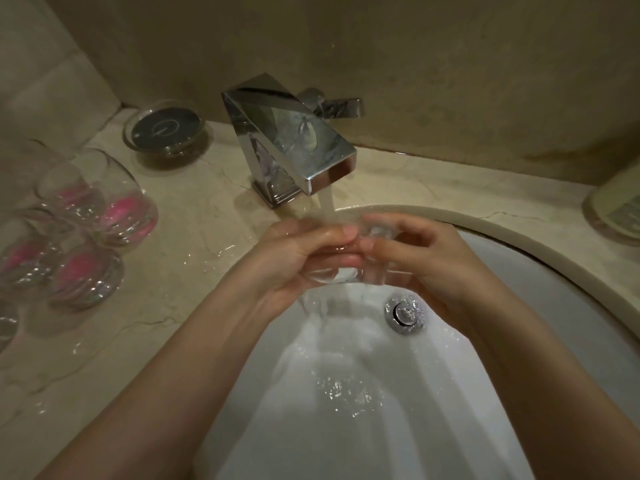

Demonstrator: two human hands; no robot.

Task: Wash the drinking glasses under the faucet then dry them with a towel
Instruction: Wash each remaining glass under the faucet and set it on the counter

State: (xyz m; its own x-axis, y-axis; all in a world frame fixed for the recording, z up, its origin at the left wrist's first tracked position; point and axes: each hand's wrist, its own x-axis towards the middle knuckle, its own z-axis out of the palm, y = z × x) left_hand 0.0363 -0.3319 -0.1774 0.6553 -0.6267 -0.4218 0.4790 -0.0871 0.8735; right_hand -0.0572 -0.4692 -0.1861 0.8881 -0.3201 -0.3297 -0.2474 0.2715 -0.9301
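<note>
Glasses (pixel 79 230) crowd the left counter (pixel 194 244); the faucet (pixel 294 143) overhangs the open basin (pixel 363 393).

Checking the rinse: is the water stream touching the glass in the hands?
Touching. The head view shows the stream from the faucet landing on the glass.

Clear glasses (pixel 69 230) w/ pink bases at 9 o'clock on beige veined marble desk (pixel 194 237), chrome faucet (pixel 294 147) at 12, white sink (pixel 346 375), silver drain (pixel 404 314), dark-lidded dish (pixel 166 131) at 11.
</note>
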